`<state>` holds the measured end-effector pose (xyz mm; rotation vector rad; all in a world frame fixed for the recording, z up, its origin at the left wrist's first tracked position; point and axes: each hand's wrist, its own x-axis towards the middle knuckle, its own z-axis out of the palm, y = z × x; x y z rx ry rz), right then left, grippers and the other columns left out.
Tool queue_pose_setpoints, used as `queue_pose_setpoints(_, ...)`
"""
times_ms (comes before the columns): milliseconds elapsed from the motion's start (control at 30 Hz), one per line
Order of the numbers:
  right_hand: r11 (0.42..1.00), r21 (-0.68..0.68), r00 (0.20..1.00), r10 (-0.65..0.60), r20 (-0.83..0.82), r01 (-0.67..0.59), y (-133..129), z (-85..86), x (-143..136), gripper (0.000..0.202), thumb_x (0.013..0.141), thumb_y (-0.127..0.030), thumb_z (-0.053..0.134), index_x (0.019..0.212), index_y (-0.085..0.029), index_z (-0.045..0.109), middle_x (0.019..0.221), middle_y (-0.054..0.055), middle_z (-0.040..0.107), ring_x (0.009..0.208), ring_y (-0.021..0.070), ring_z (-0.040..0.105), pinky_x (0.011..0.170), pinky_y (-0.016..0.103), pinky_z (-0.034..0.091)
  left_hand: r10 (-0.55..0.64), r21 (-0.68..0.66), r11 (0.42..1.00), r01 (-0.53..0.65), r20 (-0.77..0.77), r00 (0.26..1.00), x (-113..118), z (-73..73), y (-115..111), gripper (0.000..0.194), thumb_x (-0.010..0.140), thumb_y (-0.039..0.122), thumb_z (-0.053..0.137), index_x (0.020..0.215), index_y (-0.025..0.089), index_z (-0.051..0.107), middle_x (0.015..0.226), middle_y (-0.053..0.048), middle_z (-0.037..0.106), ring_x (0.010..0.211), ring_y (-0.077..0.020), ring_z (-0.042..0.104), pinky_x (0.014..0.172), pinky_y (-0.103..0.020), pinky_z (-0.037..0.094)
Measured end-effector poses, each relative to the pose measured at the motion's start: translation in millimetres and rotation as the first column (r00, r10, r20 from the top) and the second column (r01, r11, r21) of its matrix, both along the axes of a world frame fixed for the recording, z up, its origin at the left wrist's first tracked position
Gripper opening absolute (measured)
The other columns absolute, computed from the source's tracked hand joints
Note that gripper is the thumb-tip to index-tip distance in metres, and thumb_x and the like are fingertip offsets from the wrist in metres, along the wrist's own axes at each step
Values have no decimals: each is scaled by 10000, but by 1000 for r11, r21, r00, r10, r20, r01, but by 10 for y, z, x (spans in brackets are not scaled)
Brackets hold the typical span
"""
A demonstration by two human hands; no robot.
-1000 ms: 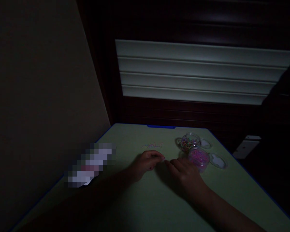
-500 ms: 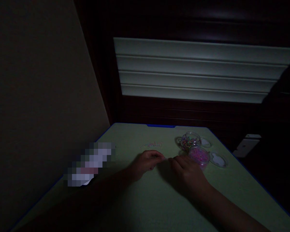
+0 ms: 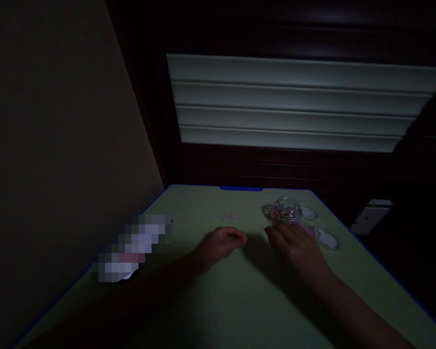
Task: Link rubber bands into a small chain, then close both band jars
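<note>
The hands are apart above the middle of the surface (image 3: 225,300). The left hand (image 3: 221,244) has its thumb and forefinger meeting at the tips; in the dim light I cannot tell whether anything is pinched there. The right hand (image 3: 296,249) has its fingers curled close together, pointing left; what they may grip is too small to tell. It partly covers the pink jar (image 3: 305,228). Just behind that stands the clear jar (image 3: 286,209), with multicoloured loops inside. Two lids lie to the right, the far lid (image 3: 308,213) beside the clear jar and the near lid (image 3: 329,239) beside the pink one. Thin bands (image 3: 227,217) lie in a loose cluster beyond the left hand. A blurred-out object (image 3: 134,249) lies at the left edge.
</note>
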<state>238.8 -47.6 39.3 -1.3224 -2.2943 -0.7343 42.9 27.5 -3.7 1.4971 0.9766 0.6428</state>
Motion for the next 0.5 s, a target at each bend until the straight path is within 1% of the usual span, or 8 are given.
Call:
queue_pose_setpoints(67, 998, -1, 998, -60, -24, 60, -19, 70, 80, 202, 773, -95, 568, 965, -128, 625, 842, 70, 639, 767, 211, 555, 703, 315, 376, -7, 7, 1000, 7, -13, 1000, 1, 15, -9, 338, 693, 450, 629, 830, 142, 638, 530, 70, 443, 435, -42, 297, 432, -197, 214)
queue_pose_setpoints(100, 994, -15, 993, -111, -37, 110, -29, 107, 127, 217, 775, -98, 564, 983, -129, 622, 871, 78, 643, 781, 216, 558, 699, 315, 379, -11, 16, 1000, 12, -19, 1000, 0, 20, -11, 340, 692, 451, 629, 831, 141, 640, 541, 67, 453, 440, -42, 307, 434, -196, 219)
queue_pose_setpoints(167, 976, -57, 976, -211, -49, 208, -42, 174, 233, 164, 800, -121, 531, 929, -138, 632, 879, 88, 645, 792, 225, 564, 686, 317, 385, -20, 37, 999, 21, -32, 999, -3, 21, -11, 340, 694, 449, 627, 836, 140, 641, 551, 63, 458, 449, -44, 316, 434, -195, 224)
queue_pose_setpoints(233, 954, -88, 951, -296, -94, 288, -41, 218, 349, 180, 830, -152, 486, 926, -154, 638, 881, 87, 647, 774, 218, 569, 692, 319, 394, -22, 45, 999, 24, -46, 999, -8, 7, -2, 337, 700, 445, 621, 839, 139, 638, 545, 65, 448, 447, -45, 311, 427, -193, 217)
queue_pose_setpoints(367, 908, -240, 913, -383, -143, 343, -10, 228, 556, 221, 853, -179, 433, 884, -185, 652, 832, 65, 644, 737, 190, 589, 670, 296, 408, -29, 36, 999, 31, -50, 998, -12, -39, 27, 321, 713, 434, 609, 844, 142, 631, 528, 72, 428, 428, -42, 288, 413, -190, 207)
queue_pose_setpoints(500, 873, -307, 883, -440, -163, 378, -1, 210, 665, 214, 839, -207, 441, 839, -204, 655, 848, 51, 646, 718, 184, 599, 647, 292, 417, -22, 55, 998, 24, -44, 999, -13, -45, 32, 312, 713, 431, 608, 830, 143, 633, 539, 66, 446, 428, -39, 299, 414, -188, 222)
